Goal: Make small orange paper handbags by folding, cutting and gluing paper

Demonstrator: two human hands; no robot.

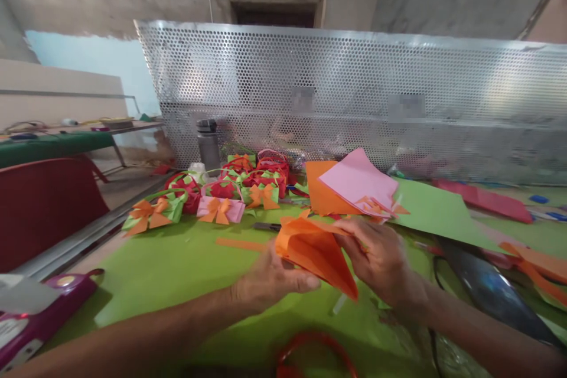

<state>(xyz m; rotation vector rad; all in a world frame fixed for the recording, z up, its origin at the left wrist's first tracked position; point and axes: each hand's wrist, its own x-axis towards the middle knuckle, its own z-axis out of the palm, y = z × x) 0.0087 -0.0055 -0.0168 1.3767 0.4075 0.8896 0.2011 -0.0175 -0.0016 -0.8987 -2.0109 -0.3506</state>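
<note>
An orange folded-paper bag [316, 248] is held up over the green tabletop, its open mouth facing me. My left hand [277, 280] grips its lower left side, thumb along the near edge. On the other side, my right hand [376, 254] pinches the upper right edge of the paper between thumb and fingers. Just beyond the left hand lie an orange paper strip [239, 244] and a dark craft knife [266, 227], partly hidden by the bag. A short whitish stick [339, 304] rests on the table below the bag.
Small paper handbags with bows [219, 209] crowd the back left near a grey bottle [208, 144]. Pink [361, 180] and light green sheets [443, 209] lie at back right. A dark glossy object [491, 286] sits right; a purple device [48, 319] left. Perforated metal screen [354, 82] behind.
</note>
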